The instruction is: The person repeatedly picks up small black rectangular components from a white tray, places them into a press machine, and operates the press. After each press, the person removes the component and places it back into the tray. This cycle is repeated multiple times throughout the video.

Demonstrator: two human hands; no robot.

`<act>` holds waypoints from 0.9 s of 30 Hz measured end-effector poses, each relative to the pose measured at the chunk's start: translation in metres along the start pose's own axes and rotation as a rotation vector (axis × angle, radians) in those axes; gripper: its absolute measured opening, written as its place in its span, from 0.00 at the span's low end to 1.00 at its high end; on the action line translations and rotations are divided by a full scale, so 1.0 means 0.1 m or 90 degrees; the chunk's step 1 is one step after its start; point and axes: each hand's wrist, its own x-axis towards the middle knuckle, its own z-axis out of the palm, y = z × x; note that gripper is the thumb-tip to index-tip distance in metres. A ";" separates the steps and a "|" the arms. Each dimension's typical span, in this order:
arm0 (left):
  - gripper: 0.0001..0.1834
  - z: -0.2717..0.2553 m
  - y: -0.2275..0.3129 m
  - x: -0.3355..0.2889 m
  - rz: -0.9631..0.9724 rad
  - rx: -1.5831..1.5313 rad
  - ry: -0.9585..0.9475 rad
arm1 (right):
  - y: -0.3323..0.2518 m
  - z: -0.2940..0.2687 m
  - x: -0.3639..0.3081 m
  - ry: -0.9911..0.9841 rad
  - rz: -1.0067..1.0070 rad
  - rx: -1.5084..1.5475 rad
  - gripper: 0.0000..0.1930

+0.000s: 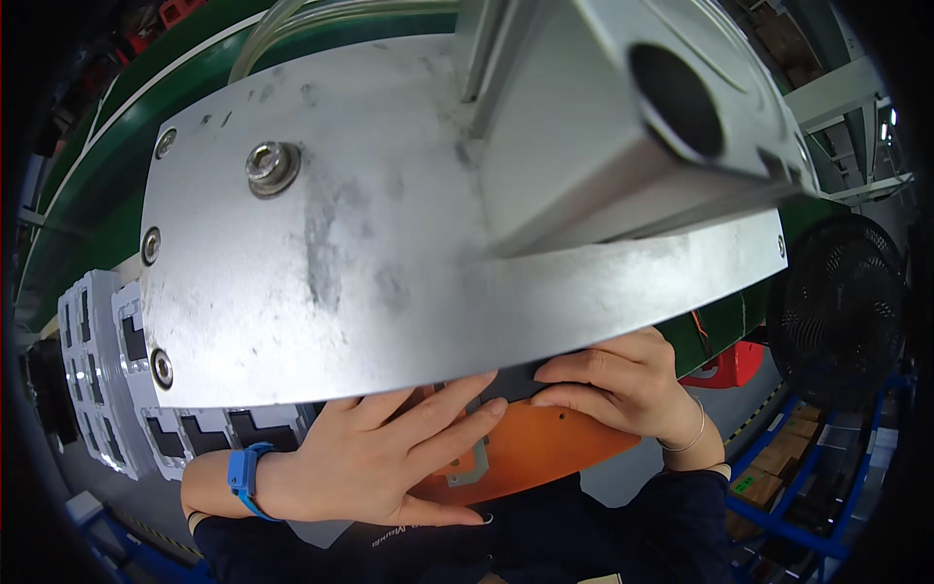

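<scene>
Below the front edge of a large silver metal plate [389, 263], an orange board [555, 438] with a small hole and a grey metal bracket [472, 467] lies close to my body. My left hand [379, 453] is open over the board's left part, its fingers stretched toward the plate's edge and the thumb apart. A blue wristband [243, 480] circles that wrist. My right hand [618, 380] rests at the board's far right part with fingers bent and thumb and forefinger close together. Between the hands a dark piece [516, 384] shows partly under the plate; whatever the right fingertips grip is hidden.
A grey metal column [584, 146] rises from the plate, and a bolt [271, 167] stands up on its left. White trays [102, 380] with dark flat pieces are at the left. A black fan [837, 307], a red bin [735, 367] and a blue rack [827, 526] stand right.
</scene>
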 end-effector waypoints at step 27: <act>0.45 -0.03 0.01 0.01 0.015 0.033 -0.014 | 0.01 0.02 0.00 0.031 -0.009 -0.049 0.10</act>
